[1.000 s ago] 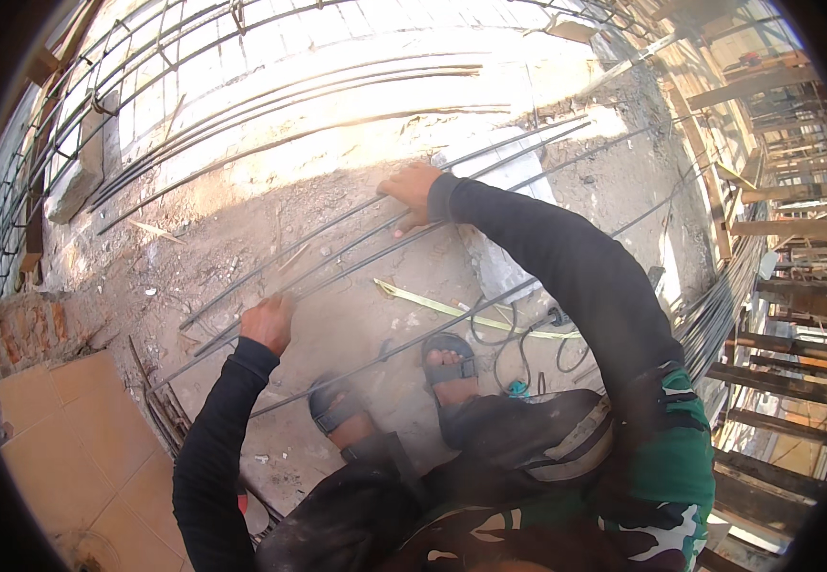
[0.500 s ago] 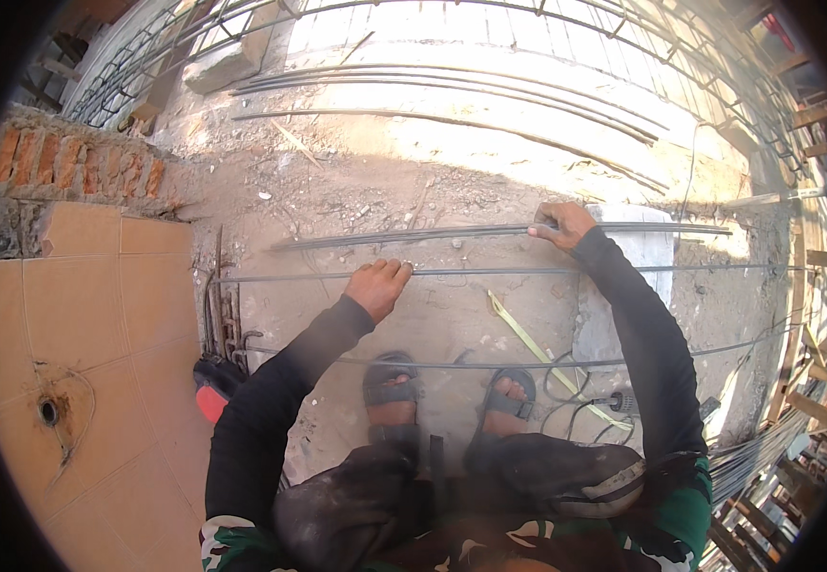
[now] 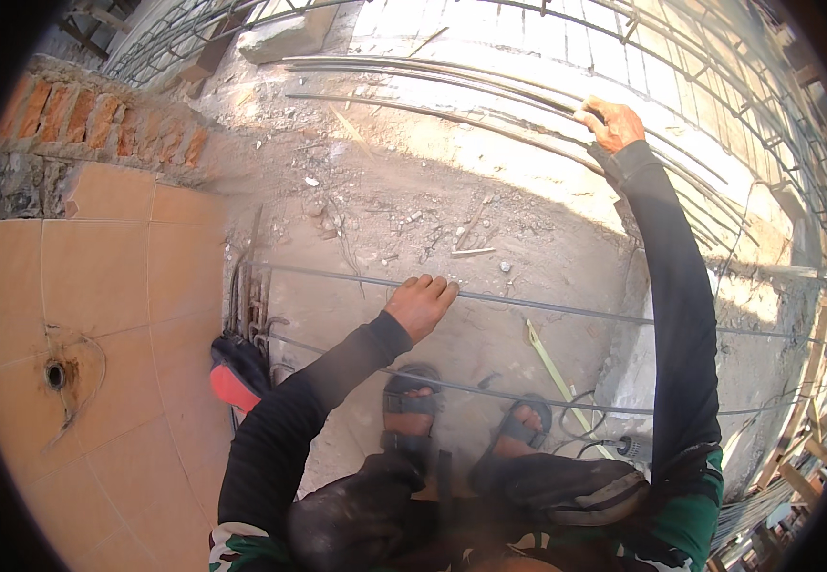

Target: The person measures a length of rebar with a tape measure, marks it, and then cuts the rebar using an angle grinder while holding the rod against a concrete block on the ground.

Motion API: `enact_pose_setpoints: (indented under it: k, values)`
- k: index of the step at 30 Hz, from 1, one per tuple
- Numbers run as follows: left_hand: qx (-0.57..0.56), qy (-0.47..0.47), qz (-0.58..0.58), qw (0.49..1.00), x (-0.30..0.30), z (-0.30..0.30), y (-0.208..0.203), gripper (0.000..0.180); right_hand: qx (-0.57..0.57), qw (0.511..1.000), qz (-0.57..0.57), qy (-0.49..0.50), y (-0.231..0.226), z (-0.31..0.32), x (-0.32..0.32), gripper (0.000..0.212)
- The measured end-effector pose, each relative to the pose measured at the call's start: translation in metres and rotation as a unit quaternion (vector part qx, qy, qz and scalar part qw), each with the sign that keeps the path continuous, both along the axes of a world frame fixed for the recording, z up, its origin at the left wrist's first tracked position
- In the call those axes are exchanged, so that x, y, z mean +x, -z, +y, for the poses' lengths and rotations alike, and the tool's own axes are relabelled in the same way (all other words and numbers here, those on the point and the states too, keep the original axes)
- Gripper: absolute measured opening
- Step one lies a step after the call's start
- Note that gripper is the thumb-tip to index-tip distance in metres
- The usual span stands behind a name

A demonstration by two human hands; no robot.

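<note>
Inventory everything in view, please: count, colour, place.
Far steel rods: several, dark, upper centre
Near steel rods: two, grey, across the middle
Rebar cage: at least one, dark, upper right
Pale block: one, light grey, upper left
Bricks: several, orange, left
Floor tiles: several, tan, left
Strap: one, yellow-green, lower centre-right
Unclear item: one, black and red, left of centre
Ribbed object: one, dark, lower right
Sandals: two, dark, lower centre
Left hand: one, black-sleeved, closed on one near rod
Right hand: one, black-sleeved, at far rods

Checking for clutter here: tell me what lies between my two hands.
The head view shows rubble-strewn ground, a pale wood sliver and a steel reinforcing bar there.
</note>
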State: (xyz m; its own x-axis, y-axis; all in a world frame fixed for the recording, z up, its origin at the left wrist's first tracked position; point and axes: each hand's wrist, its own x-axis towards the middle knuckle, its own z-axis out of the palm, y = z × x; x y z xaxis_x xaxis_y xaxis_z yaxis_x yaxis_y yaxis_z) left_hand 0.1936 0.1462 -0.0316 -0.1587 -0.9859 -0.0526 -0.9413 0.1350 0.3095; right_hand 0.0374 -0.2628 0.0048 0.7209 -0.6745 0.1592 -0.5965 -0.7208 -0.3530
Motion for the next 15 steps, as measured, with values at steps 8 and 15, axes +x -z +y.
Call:
enact_pose_setpoints:
  k: [8, 15]
  values:
    - [-0.022, -0.012, 0.005, 1.000, 0.000, 0.005, 0.004, 0.045, -0.248, 0.965, -0.067, -0.047, 0.041, 0.014, -0.001, 0.023]
    - [-0.020, 0.006, -0.058, 0.998, 0.006, 0.002, 0.009, 0.034, 0.022, 0.994, 0.016, -0.110, -0.007, 0.140, -0.048, 0.023]
